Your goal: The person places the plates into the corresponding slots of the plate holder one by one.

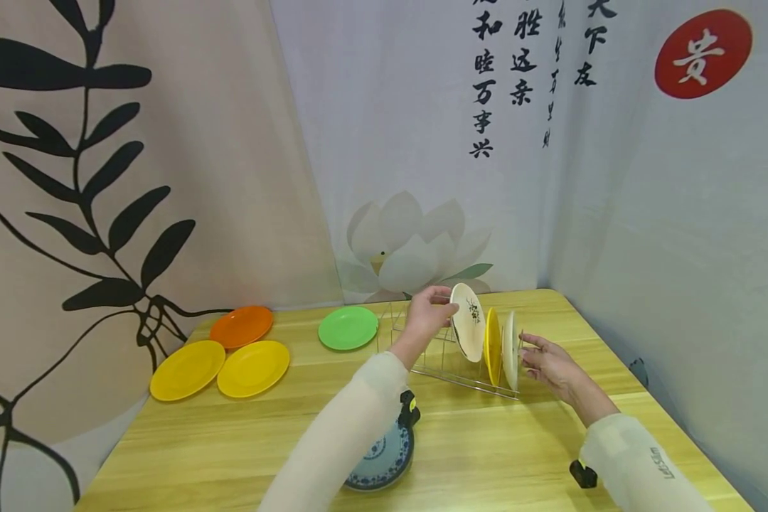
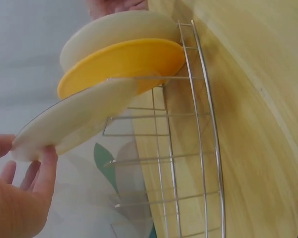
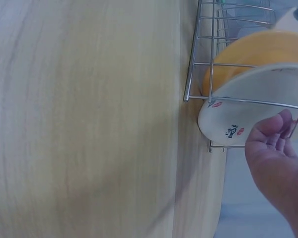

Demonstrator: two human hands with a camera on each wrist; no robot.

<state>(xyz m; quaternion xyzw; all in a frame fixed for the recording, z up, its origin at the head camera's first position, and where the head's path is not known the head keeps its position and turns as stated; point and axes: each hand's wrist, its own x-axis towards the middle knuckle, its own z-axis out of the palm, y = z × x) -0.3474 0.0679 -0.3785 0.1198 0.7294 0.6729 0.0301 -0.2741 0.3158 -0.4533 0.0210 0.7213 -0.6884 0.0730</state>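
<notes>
My left hand (image 1: 427,311) pinches the upper edge of a white plate (image 1: 468,323) with a dark design, thumb on one face and fingers on the other. The plate stands tilted at the wire dish rack (image 2: 216,144), its lower part among the wires. Just right of it, a yellow plate (image 1: 493,348) and another white plate (image 1: 510,352) stand upright in the rack's slots. My right hand (image 1: 553,366) is at the rack's right end, its fingers curled round the end wire beside the outer white plate (image 3: 238,119).
On the wooden table (image 1: 230,455) lie an orange plate (image 1: 242,326), two yellow plates (image 1: 188,371) and a green plate (image 1: 348,328), left of the rack. A blue patterned plate (image 1: 384,462) lies in front, partly hidden by my left sleeve. Printed curtains hang behind.
</notes>
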